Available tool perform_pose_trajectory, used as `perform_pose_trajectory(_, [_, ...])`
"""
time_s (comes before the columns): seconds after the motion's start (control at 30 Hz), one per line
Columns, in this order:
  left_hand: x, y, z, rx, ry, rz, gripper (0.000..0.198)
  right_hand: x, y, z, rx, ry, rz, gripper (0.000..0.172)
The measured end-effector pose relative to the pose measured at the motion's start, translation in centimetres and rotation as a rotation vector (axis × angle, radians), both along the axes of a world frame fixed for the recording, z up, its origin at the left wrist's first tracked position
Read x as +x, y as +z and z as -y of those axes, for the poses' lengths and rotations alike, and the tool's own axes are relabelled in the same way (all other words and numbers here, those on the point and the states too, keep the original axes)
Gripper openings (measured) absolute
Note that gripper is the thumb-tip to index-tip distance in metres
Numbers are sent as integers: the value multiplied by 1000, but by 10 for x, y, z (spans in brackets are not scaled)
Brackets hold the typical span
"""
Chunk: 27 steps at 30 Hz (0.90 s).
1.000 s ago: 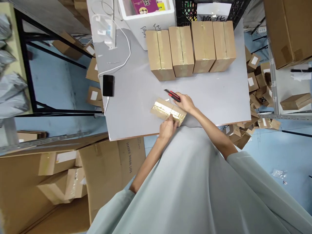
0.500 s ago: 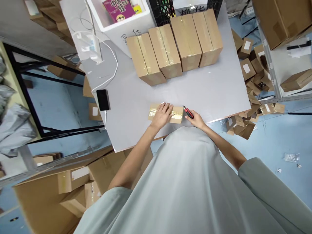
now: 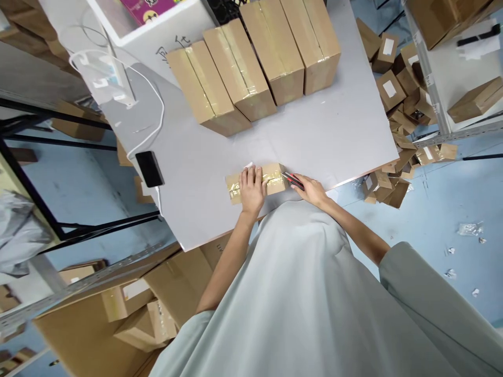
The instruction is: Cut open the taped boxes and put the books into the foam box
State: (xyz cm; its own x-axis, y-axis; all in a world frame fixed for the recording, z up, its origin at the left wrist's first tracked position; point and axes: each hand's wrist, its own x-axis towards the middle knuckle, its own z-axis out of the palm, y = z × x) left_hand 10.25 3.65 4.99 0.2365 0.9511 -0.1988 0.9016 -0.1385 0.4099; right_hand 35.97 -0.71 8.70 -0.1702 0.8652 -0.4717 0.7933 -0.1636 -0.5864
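Observation:
A small taped cardboard box (image 3: 274, 178) lies near the front edge of the grey table (image 3: 334, 136). My left hand (image 3: 251, 187) rests flat on top of it, fingers stretched out and pressing it down. My right hand (image 3: 313, 189) is closed around a red and black utility knife (image 3: 293, 180), whose tip touches the box's right end.
Several larger taped cartons (image 3: 251, 63) stand in a row at the back of the table. A black phone (image 3: 149, 168) on a white cable lies at the left. A white foam box (image 3: 153, 26) sits behind. Small cartons (image 3: 396, 104) are heaped on the floor at right.
My left hand has moved from the box's near side onto its top. My right hand with the knife has shifted from behind the box to its right end, the blade now touching it.

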Motion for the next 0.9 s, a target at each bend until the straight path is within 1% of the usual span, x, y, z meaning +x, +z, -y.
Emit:
perform_pose_trajectory(0.1, [3,1,4,20,15,-6,61,-4,-4,-2,14,-14,9,57])
perform_pose_trajectory(0.2, [4,0,7,38,14,-9,61,-7,-7,-9,27,-42,52,59])
perform_pose_trajectory(0.27, [4,-1,7,46,15,-10,61,-8,-8,-14,28,-37,76,58])
perform_pose_trajectory(0.37, [3,-4,6,44,16,-13,60,-8,-7,-19,16,-10,91,58])
perform_pose_trajectory(0.6, [1,-11,7,54,31,-8,61,-3,-1,-19,-20,53,128,62])
perform_pose_trajectory(0.77, [5,-14,10,88,67,-16,63,-4,2,-28,-10,107,161,62])
perform_pose_trajectory(0.83, [7,-14,12,95,81,-18,64,-1,4,-27,-3,144,165,62])
perform_pose_trajectory(0.9, [9,-14,13,95,101,-11,64,3,4,-20,-3,189,166,62])
